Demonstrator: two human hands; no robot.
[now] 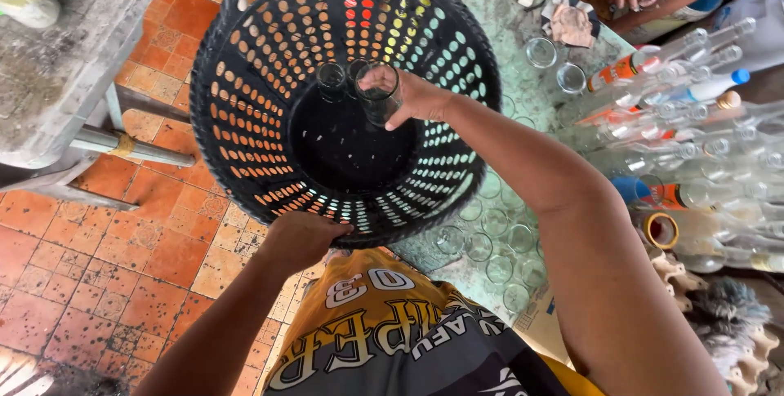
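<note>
Round black plastic basket (pixel 245 118) is all rows of little slots, orange showing through on one side. Floor's terracotta-orange square tiles (pixel 106 257), speckled dark. The see-through clear drinking glass (pixel 378 95) has no tint. Mottled pale-green tabletop (pixel 523 45). Yellow-and-grey jersey (pixel 392 339) with white lettering, clear glass bottles (pixel 694 118) with orange labels.

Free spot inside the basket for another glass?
Yes: the black perforated plastic basket has a bare floor toward the left hand. Small clear glasses cluster at the far wall, where the right hand holds one. The green table is crowded.
</note>
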